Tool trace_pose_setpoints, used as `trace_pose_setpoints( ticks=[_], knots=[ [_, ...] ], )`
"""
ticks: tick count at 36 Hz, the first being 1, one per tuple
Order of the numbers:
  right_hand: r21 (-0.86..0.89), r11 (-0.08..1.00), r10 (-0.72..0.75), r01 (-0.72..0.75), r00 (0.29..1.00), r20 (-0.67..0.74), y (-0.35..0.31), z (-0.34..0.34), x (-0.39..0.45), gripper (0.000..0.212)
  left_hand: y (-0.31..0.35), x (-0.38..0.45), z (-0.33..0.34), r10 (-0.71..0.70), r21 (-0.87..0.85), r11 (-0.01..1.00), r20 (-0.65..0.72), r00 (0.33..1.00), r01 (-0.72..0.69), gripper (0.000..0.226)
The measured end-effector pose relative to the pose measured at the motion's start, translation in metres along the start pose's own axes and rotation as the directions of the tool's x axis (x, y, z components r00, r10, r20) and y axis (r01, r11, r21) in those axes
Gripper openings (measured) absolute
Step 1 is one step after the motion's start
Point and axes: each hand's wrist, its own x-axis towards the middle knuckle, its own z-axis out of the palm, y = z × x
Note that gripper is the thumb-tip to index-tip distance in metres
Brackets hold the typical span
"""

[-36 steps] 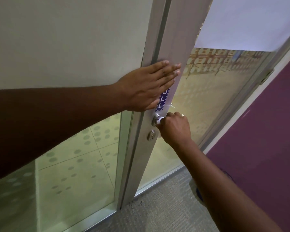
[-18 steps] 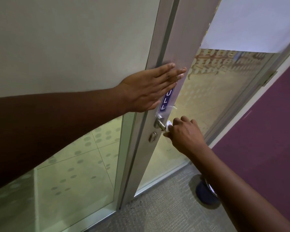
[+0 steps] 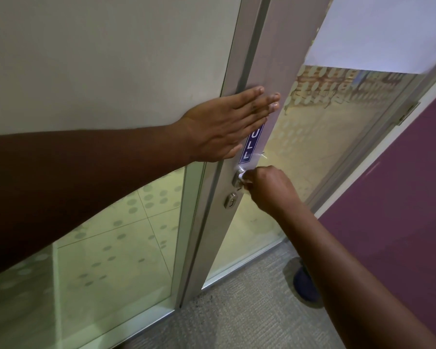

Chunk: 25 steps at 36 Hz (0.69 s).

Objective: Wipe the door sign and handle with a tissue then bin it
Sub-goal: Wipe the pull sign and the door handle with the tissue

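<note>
Brushed aluminium door frame [image 3: 269, 71] runs up the middle of the frame, and that's where both my hands are. My left hand [image 3: 222, 127] is flat against it, centre of the picture, fingers [image 3: 252, 96] straight and held close together, palm pressed on the metal and not gripping anything. It sits right over the top of the blue door sign [image 3: 251, 147], so only the letters "ULL" show below my palm, running vertically.

Just under the sign is the handle [image 3: 238, 176], a shiny round metal fitting. My right hand [image 3: 269, 190] is curled up tight right against it, fingers bunched closed, knuckles facing up. A bit of white tissue [image 3: 241, 175] shows between my fingertips and the metal, touching the handle. Most of the tissue is hidden inside my fist, so I can't tell how it's folded.

Below the handle, a little lower on the same frame, sits the keyhole cylinder [image 3: 230, 200], not touched by either hand.

Frosted glass with a dotted pattern fills the lower left, and more glass sits to the right of the frame with a white sheet of paper [image 3: 388, 31] in the upper right. Grey carpet [image 3: 249, 311] is along the bottom, a purple wall [image 3: 400, 197] on the right, and something dark blue [image 3: 305, 285] on the floor, partly hidden behind my right forearm.
</note>
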Motion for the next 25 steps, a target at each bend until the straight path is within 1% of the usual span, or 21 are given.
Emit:
trace_pose_setpoints(
  ticks=[2, 5, 8, 13, 22, 24, 25],
  knots=[
    [-0.044, 0.999, -0.014, 0.014, 1.0, -0.001, -0.006, 0.006, -0.001, 0.015, 0.0, 0.001, 0.0, 0.002, -0.006, 1.0, 0.006, 1.0, -0.002, 0.074],
    [-0.033, 0.999, -0.042, 0.04, 0.999, -0.035, -0.007, 0.017, -0.004, 0.019, 0.0, 0.001, 0.0, 0.008, 0.0, 1.0, 0.014, 1.0, -0.008, 0.075],
    [-0.083, 0.993, -0.085, 0.081, 0.995, -0.044, -0.005, 0.025, -0.007, 0.018, 0.0, 0.0, 0.0, 0.002, -0.012, 1.0, 0.012, 1.0, -0.002, 0.075],
    [-0.172, 0.979, -0.128, 0.109, 0.986, -0.108, 0.008, 0.029, -0.011, 0.017, 0.001, 0.001, 0.0, 0.002, -0.029, 1.0, 0.027, 1.0, -0.001, 0.075],
    [-0.16, 0.949, -0.291, 0.271, 0.949, -0.118, 0.03, 0.033, -0.016, 0.031, 0.0, -0.001, -0.001, 0.009, -0.028, 1.0, 0.01, 1.0, -0.009, 0.075],
    [-0.15, 0.95, -0.291, 0.274, 0.951, -0.108, 0.037, 0.034, -0.018, 0.027, 0.0, -0.002, -0.002, -0.002, -0.047, 0.999, 0.012, 1.0, 0.002, 0.075],
    [-0.11, 0.96, -0.27, 0.257, 0.954, -0.132, 0.043, 0.035, -0.02, 0.022, 0.0, -0.001, -0.001, -0.006, -0.054, 0.999, 0.009, 1.0, 0.006, 0.076]
  ],
)
